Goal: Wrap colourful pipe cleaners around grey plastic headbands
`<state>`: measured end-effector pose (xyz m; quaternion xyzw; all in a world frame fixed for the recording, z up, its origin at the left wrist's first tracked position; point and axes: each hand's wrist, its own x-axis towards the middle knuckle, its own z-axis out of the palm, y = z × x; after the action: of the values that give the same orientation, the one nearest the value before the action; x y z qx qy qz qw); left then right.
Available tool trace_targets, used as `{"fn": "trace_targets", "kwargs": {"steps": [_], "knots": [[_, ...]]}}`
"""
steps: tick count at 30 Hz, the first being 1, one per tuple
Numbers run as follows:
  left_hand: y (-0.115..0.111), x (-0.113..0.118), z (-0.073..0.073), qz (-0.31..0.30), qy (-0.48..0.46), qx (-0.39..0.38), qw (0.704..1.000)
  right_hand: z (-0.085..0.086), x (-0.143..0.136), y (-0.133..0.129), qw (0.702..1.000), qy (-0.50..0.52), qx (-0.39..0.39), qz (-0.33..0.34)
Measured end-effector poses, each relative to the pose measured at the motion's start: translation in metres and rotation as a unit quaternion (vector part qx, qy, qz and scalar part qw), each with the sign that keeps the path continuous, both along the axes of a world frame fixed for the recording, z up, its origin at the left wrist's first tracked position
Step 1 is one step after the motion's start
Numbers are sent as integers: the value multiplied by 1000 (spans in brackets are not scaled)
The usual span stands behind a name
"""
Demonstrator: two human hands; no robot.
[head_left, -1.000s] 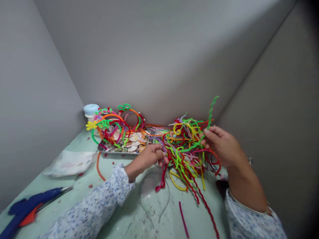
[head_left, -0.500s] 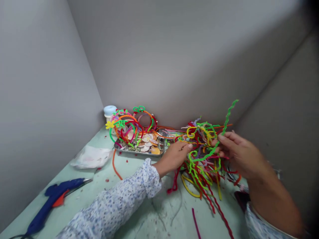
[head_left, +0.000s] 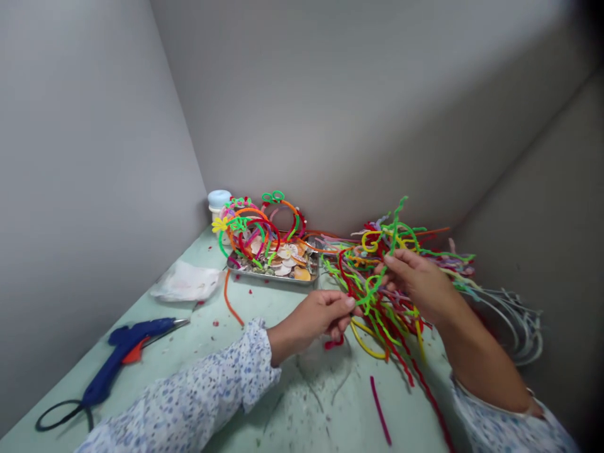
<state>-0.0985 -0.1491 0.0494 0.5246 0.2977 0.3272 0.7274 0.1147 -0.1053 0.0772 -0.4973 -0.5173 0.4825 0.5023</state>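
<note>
A wavy green pipe cleaner (head_left: 395,228) runs between my two hands, its free end pointing up. My left hand (head_left: 325,314) pinches its lower end, thumb against fingers. Higher along the same strand, my right hand (head_left: 415,277) is closed on it between thumb and fingers. Just behind and below lies a tangled heap of pipe cleaners (head_left: 394,343) in red, green, yellow, purple and orange, partly covered by my hands.
Left of the heap, a metal tray (head_left: 274,277) holds shells, with several pipe-cleaner headbands (head_left: 278,228) on it. Nearby are a blue-lidded jar (head_left: 219,200), a white plastic packet (head_left: 186,282) and a blue glue gun (head_left: 113,365). Pale wire loops (head_left: 523,327) lie right. Grey walls enclose the table.
My left hand has moved down and now grips the green pipe cleaner's lower end. My right hand has come left and the strand is lower. The view has shifted slightly.
</note>
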Motion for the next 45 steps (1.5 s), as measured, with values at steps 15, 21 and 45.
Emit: {"fn": "trace_targets", "kwargs": {"steps": [15, 21, 45], "knots": [[-15, 20, -39, 103, 32, 90, 990, -69, -40, -65, 986, 138, -61, 74], [-18, 18, -56, 187, 92, 165, 964, -99, -56, -65, 998, 61, 20, -10], [-16, 13, -70, 200, 246, 267, 910, -100, -61, -68, 999, 39, 10, 12]]}}
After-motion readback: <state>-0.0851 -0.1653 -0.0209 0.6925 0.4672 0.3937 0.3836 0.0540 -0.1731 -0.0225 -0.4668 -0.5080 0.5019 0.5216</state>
